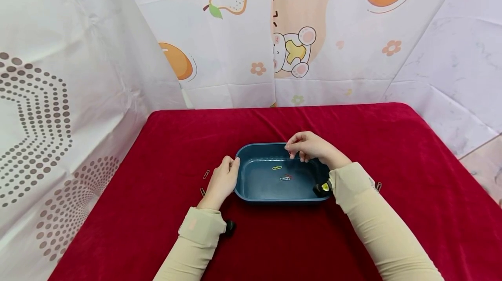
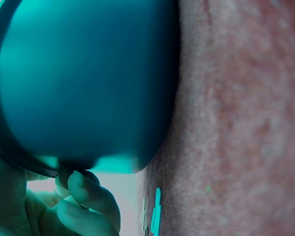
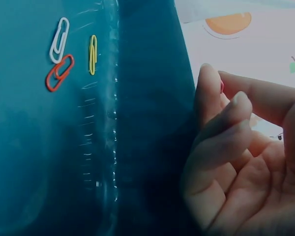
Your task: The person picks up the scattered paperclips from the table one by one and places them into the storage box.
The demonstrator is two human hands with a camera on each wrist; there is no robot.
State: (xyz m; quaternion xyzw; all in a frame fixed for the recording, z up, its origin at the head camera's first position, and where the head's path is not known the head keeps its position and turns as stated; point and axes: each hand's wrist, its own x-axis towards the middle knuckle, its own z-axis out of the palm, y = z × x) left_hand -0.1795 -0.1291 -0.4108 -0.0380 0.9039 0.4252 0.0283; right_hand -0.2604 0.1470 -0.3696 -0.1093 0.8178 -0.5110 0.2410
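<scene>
A blue rectangular tray (image 1: 251,199) stands on the red cloth. My left hand (image 1: 224,180) grips its left rim, thumb on top; the left wrist view shows fingers (image 2: 96,196) curled beneath that edge. Over the tray's far right part is my right hand (image 1: 311,147), pinching a small red paper clip (image 3: 221,87) between thumb and forefinger, mostly hidden by the fingertips. Inside the tray lie a yellow paper clip (image 1: 276,168), a white paper clip (image 1: 285,179) and a red paper clip (image 3: 60,73), the last two touching or overlapping.
Left of the tray, paper clips (image 1: 206,174) lie on the red tablecloth (image 1: 176,141), some near my left wrist. Another clip (image 1: 378,186) lies by the right sleeve. Printed curtains (image 1: 235,54) hang behind the table and at both sides.
</scene>
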